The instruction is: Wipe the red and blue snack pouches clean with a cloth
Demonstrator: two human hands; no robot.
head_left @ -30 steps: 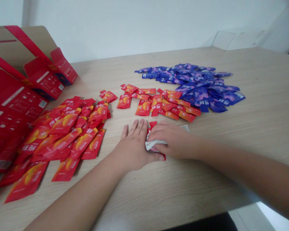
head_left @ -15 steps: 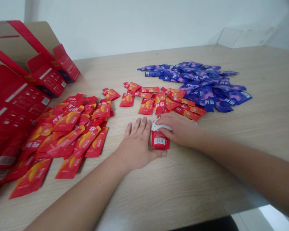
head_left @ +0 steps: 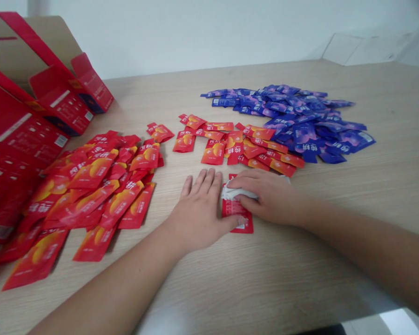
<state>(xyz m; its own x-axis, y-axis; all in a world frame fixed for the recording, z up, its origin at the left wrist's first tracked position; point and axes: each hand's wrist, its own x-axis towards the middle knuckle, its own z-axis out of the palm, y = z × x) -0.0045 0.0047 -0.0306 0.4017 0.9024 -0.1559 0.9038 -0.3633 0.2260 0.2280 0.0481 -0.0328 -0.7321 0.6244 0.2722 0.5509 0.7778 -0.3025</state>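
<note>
My left hand (head_left: pixel 199 214) lies flat on the wooden table with its fingers apart, and its thumb rests on the lower part of a red foil sachet (head_left: pixel 245 225). My right hand (head_left: pixel 268 200) is curled over a crumpled white cloth (head_left: pixel 238 192) and presses it onto the upper part of that sachet. Both hands hide most of the sachet. A loose pile of red sachets (head_left: pixel 97 186) lies to the left of my left hand. A looser row of red sachets (head_left: pixel 237 146) lies just beyond my fingers.
Blue-purple sachets (head_left: pixel 300 121) form a heap at the far right of the row. Open red cardboard boxes (head_left: pixel 61 100) stand at the left edge of the light wood table (head_left: pixel 352 260), and a white wall rises behind it.
The white cloth and my right hand have shifted over the sachet, and more of its lower end shows to the right of my left thumb. The whole view has tilted slightly.
</note>
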